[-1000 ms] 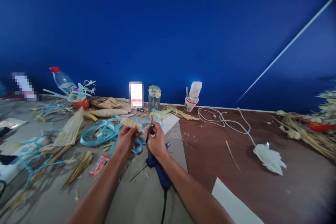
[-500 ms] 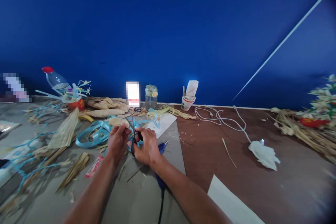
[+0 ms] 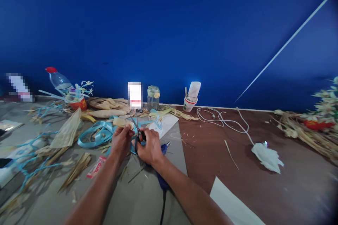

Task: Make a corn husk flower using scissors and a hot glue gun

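Note:
My left hand point(image 3: 121, 140) pinches a pale strip of dried husk point(image 3: 121, 122) between thumb and fingers. Close beside it, my right hand point(image 3: 151, 147) grips a pair of scissors point(image 3: 137, 126) by the dark handles. The blades point up and stand apart near the husk's right end; whether they touch it I cannot tell. Loops of light blue ribbon point(image 3: 89, 140) lie left of my hands, and more blue ribbon shows behind them. Under my right wrist is a blue tool with a metal tip and black cord point(image 3: 162, 181), partly hidden by the forearm.
Dried husks point(image 3: 111, 105), a glass jar point(image 3: 153, 98), a paper cup point(image 3: 190, 103) and a tilted bottle point(image 3: 59, 81) stand or lie along the blue wall. A white cable point(image 3: 237, 128) and crumpled tissue point(image 3: 267, 157) lie right. A red-and-white packet point(image 3: 96, 167) is near my left forearm.
The whole view has shifted slightly. Relative to my fingers, the husk strip has turned a little, and the scissors have tilted slightly. Both hands keep their hold.

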Demonstrator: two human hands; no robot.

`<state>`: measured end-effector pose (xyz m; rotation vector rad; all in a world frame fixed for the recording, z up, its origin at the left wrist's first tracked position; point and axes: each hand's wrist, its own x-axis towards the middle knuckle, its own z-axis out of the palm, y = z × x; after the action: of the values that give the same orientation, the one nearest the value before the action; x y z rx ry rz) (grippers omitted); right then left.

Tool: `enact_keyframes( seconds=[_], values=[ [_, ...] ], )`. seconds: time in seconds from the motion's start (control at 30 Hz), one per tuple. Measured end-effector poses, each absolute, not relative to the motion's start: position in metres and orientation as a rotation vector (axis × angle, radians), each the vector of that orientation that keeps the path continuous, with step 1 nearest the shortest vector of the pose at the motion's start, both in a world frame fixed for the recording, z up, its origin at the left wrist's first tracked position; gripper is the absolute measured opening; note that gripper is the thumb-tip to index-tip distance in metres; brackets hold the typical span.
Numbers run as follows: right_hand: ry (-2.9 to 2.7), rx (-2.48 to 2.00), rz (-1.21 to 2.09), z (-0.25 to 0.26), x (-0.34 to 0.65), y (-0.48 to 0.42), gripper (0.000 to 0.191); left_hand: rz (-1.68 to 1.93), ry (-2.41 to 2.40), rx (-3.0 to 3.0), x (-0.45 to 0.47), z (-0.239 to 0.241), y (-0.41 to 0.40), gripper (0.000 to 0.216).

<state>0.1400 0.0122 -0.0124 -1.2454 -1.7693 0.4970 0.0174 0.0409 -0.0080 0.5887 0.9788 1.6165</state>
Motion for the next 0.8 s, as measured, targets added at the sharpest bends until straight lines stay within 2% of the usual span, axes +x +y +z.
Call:
enact_keyframes(
  seconds=[0.63, 0.8],
  values=[
    [-1.756, -1.278, 0.479, -0.0117, 0.1407, 0.0122, 0.036, 1.618, 1.037, 0.575, 0.0191, -0.012, 0.0419, 0.034],
    [-1.556, -1.194, 0.666, -0.02, 0.1387, 0.0202, 0.034, 1.622, 1.022, 0.624, 0.0213, -0.0119, 0.0412, 0.032]
  ],
)
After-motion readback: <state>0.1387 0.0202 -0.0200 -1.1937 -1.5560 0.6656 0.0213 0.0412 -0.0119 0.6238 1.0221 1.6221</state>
